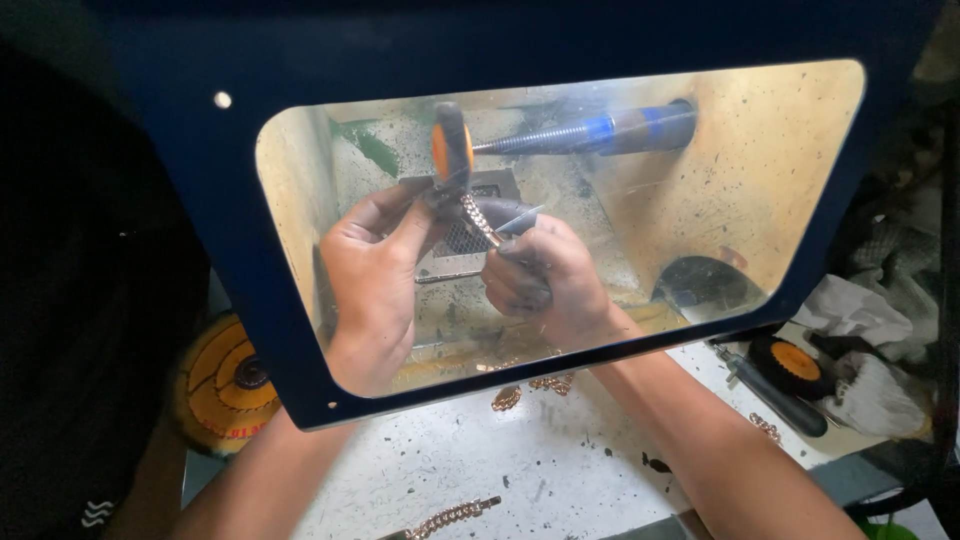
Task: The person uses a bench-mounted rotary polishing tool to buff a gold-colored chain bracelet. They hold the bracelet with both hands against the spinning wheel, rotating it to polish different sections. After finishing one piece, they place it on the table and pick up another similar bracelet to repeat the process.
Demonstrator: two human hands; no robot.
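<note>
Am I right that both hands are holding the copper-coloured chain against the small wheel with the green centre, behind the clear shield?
Nearly: the centre is orange, not green. The head view shows both hands, left and right, behind the clear shield with the dark blue frame, holding the copper-coloured chain against the small wheel with the orange centre.

A yellow buffing wheel [225,385] is seen at eight o'clock beside the blue hood [250,300]. Loose chain pieces [450,517] are scattered on the white desk [480,465]. White rags [860,310] are piled at three o'clock.
</note>
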